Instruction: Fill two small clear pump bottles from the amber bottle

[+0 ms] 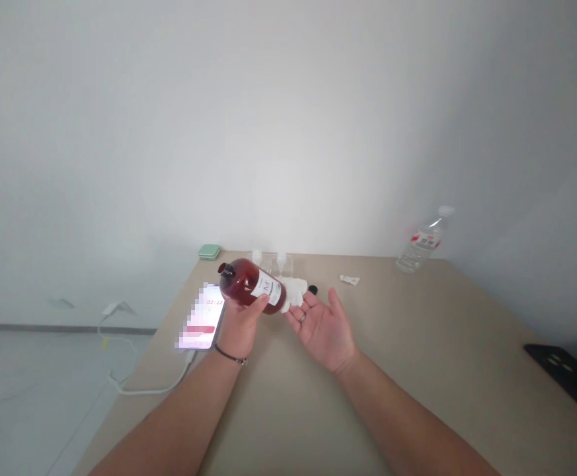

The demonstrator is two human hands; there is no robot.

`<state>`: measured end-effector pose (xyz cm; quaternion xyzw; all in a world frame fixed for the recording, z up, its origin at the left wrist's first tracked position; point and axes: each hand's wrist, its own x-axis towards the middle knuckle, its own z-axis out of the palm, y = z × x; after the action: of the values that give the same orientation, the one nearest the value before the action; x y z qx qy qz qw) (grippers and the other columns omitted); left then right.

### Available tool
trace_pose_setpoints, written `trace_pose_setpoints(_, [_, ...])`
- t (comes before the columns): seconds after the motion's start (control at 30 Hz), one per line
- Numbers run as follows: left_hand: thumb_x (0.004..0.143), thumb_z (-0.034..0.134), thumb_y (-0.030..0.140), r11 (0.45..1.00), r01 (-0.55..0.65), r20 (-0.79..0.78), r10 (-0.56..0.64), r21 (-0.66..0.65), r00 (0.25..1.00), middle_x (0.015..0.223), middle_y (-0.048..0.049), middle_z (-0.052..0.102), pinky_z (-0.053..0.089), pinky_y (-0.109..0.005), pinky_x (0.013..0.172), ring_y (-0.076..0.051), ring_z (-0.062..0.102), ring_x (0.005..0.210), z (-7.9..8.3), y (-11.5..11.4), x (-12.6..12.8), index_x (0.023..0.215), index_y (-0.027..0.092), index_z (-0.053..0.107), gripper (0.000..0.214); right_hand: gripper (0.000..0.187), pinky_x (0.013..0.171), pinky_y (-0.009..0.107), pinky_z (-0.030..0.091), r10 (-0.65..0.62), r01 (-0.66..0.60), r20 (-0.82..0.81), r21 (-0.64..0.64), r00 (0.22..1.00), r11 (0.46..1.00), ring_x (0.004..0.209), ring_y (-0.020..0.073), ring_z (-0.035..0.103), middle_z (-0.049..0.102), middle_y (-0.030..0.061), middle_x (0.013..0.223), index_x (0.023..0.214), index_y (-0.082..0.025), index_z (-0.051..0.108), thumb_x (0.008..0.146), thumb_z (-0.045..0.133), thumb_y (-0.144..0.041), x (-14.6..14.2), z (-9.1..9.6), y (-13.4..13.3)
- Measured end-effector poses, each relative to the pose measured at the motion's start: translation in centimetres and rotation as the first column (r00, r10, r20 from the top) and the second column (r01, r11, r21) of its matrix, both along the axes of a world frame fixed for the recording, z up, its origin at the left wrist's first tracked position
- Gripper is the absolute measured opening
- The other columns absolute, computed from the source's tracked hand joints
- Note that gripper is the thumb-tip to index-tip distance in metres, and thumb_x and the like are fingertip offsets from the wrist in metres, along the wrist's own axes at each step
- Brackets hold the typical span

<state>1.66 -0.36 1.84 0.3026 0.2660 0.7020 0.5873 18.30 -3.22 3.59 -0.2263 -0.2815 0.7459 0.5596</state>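
My left hand (240,328) is wrapped round an amber-brown bottle (241,283) with a white label. The bottle is tilted, its uncapped neck pointing to the upper left and its base to the lower right. Palm up, my right hand (325,336) has its fingers stretched out beside the bottle's base. White tissue (294,293) shows between the base and those fingertips; whether the fingers touch it, I cannot tell. A small black cap (312,289) is visible just beyond the right fingers.
Left of the bottle lies a lit phone (201,320) with a white cable (154,390). Toward the wall are a green case (209,251), clear containers (281,262), and a crumpled white scrap (349,280). A water bottle (420,246) stands back right, a black object (560,370) at the right edge.
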Motion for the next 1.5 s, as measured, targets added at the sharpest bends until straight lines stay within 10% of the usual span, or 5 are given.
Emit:
trace_pose_setpoints(0.4, [0.058, 0.091, 0.015, 0.972, 0.223, -0.176, -0.207, 0.078, 0.962, 0.120, -0.0078, 0.068, 0.051, -0.043, 0.097, -0.028, 0.066, 0.110, -0.3, -0.8, -0.1, 0.126, 0.025, 0.054, 0.078, 0.041, 0.100, 0.047, 0.054, -0.408, 0.503, 0.522, -0.046, 0.749, 0.863, 0.098, 0.0244, 0.074, 0.078, 0.0088, 0.106, 0.095, -0.025, 0.071, 0.093, 0.045, -0.056, 14.9, 0.0, -1.5])
trace_pose_setpoints(0.6, [0.064, 0.089, 0.023, 0.909, 0.397, -0.303, -0.346, 0.125, 0.888, 0.120, -0.0079, 0.067, 0.052, -0.044, 0.095, -0.028, 0.066, 0.108, -1.3, -1.0, 0.1, 0.134, 0.025, 0.044, 0.083, 0.044, 0.108, 0.054, 0.045, -0.208, 0.408, 0.961, 0.267, -0.184, 0.873, 0.121, 0.0380, 0.063, 0.071, 0.0168, 0.125, 0.108, -0.017, 0.072, 0.084, 0.056, -0.050, 19.0, 0.1, -3.8])
trace_pose_setpoints(0.73, [0.066, 0.088, 0.024, 0.887, 0.438, -0.395, -0.354, 0.144, 0.848, 0.121, -0.0076, 0.066, 0.052, -0.043, 0.095, -0.027, 0.066, 0.107, -1.1, -1.4, -0.1, 0.135, 0.026, 0.042, 0.083, 0.053, 0.112, 0.048, 0.040, -0.278, 0.233, 0.851, 0.410, -0.445, 0.882, 0.128, 0.0344, 0.058, 0.064, 0.0185, 0.136, 0.128, -0.014, 0.064, 0.089, 0.049, -0.045, 16.3, 2.0, -3.9])
trace_pose_setpoints(1.2, [0.069, 0.081, 0.021, 0.931, 0.353, -0.519, -0.255, 0.097, 0.816, 0.115, -0.0067, 0.068, 0.051, -0.042, 0.096, -0.025, 0.067, 0.102, 0.0, -1.7, -0.8, 0.135, 0.022, 0.042, 0.077, 0.036, 0.080, 0.040, 0.055, -0.279, -0.159, 0.831, 0.230, -0.481, 0.960, 0.093, 0.0259, 0.067, 0.072, 0.0126, 0.106, 0.112, -0.015, 0.068, 0.092, 0.064, -0.045, 4.0, 2.0, 7.3])
trace_pose_setpoints(1.5, [0.068, 0.081, 0.023, 0.928, 0.359, -0.559, -0.250, 0.094, 0.791, 0.114, -0.0061, 0.068, 0.051, -0.042, 0.095, -0.025, 0.066, 0.101, -0.1, -1.6, -0.6, 0.135, 0.022, 0.043, 0.077, 0.019, 0.068, 0.033, 0.050, -0.405, -0.041, 0.905, 0.404, -0.131, 0.914, 0.070, 0.0202, 0.066, 0.067, 0.0030, 0.072, 0.086, -0.019, 0.063, 0.088, 0.056, -0.037, 4.9, 3.1, 7.8])
